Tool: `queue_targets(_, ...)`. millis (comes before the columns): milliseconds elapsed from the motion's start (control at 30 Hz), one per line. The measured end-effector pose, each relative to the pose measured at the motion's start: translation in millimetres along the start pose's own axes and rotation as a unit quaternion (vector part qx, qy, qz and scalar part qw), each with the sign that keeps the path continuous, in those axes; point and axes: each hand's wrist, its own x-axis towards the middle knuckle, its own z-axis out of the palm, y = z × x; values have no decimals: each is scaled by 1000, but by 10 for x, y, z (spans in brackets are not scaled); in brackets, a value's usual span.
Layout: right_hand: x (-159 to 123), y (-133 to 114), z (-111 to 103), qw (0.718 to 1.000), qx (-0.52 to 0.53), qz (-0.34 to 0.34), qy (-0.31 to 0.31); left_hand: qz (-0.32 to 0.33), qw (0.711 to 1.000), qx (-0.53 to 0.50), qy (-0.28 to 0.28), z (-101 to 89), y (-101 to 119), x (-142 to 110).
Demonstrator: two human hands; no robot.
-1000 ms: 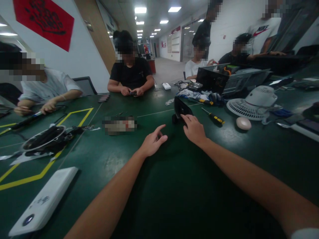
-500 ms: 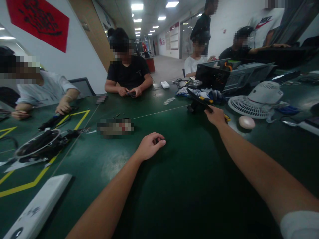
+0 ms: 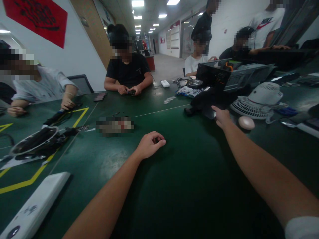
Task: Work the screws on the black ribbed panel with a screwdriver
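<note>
My left hand [image 3: 151,145] rests on the green tabletop [image 3: 174,186] with its fingers curled in towards the thumb. Whether anything small lies inside them is hidden. Farther off on the right, my right hand [image 3: 222,118] has its fingers and thumb at the near edge of a black flap [image 3: 208,101], apparently gripping it. The flap lies low over a dark item whose kind I cannot make out. A pale rounded object like a computer mouse [image 3: 246,122] sits just right of that hand, and a white fan [image 3: 264,96] stands behind it.
A long white box [image 3: 37,204] lies at the near left. Beyond it are a black cable bundle [image 3: 37,141] and yellow tape lines [image 3: 37,177]. A blurred-out object [image 3: 115,126] lies past my left hand. An open computer case [image 3: 214,76] stands back right. Several people sit around the table.
The black flap has swung from raised to lying flatter, covering the yellow pieces that showed around it. My right hand has shifted slightly right. My left hand stays in place.
</note>
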Motion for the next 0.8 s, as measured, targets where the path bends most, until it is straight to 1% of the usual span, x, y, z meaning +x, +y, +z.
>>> queue_targets(100,-17,-94,11,997,33,66,30,4,1000,3,-3,4,7,-2)
queue_targets(167,-42,-158,18,994,44,90,41,7,1000,4,-1,4,21,-4)
queue_targets(267,-98,-231,30,992,41,104,51,9,1000,7,1,8,27,-6)
queue_targets(333,-154,-272,41,993,24,96,58,11,1000,11,0,13,18,-3)
queue_targets(400,-235,-321,63,995,-9,71,66,9,1000,12,0,17,6,2)
queue_targets(500,-423,-433,129,994,-75,12,76,-3,1000,0,-3,18,-9,10)
queue_targets(600,-728,-590,246,986,-142,-65,54,-16,999,-32,-6,22,-33,13)
queue_targets(667,-1010,-707,346,956,-246,-158,-4,-26,998,-61,0,36,-50,13)
queue_targets(700,-1173,-764,400,940,-279,-191,-41,-31,996,-80,9,49,-54,14)
queue_targets(733,-1347,-820,458,926,-294,-220,-85,-37,993,-108,22,67,-54,16)
queue_targets(800,-1710,-923,578,907,-297,-256,-152,-44,980,-188,57,116,-39,23)
